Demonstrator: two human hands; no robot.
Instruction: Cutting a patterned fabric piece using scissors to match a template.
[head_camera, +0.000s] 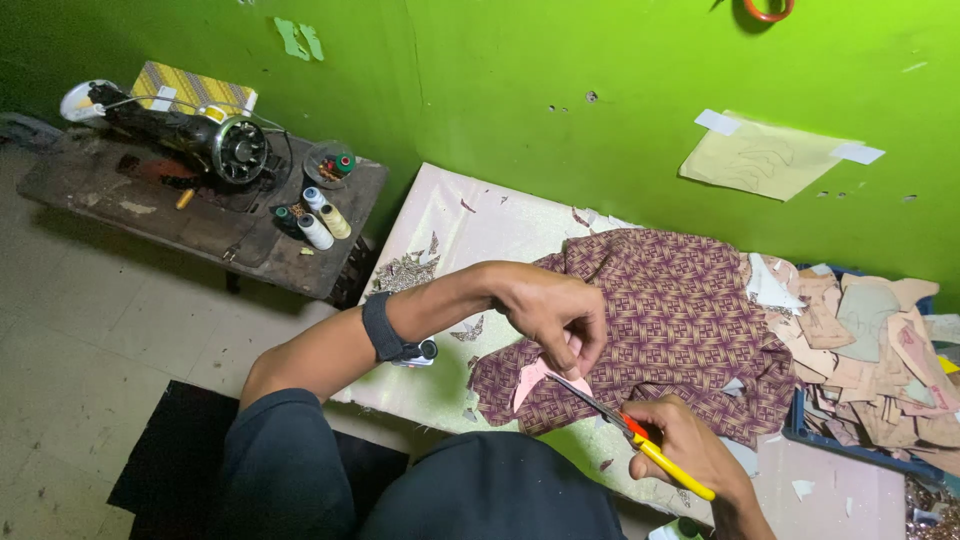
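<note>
The scissors' (625, 425) handles are mostly hidden in the right hand (685, 445), whose grip is closed tight on them. The left hand (550, 315) pinches a pink paper piece (528, 380) (partly covered by fingers), at 10 o'clock from the blades, on purple patterned cloth (670, 320) on the surface (470, 230).

My wall (520, 70) is bright green, a paper sketch (765, 155) taped to it. Left of my pale worktable (470, 225) stands a dark wooden table (150, 205) with a black sewing machine (175, 125) and thread spools (320, 220), on a pale tiled floor (90, 340).
</note>
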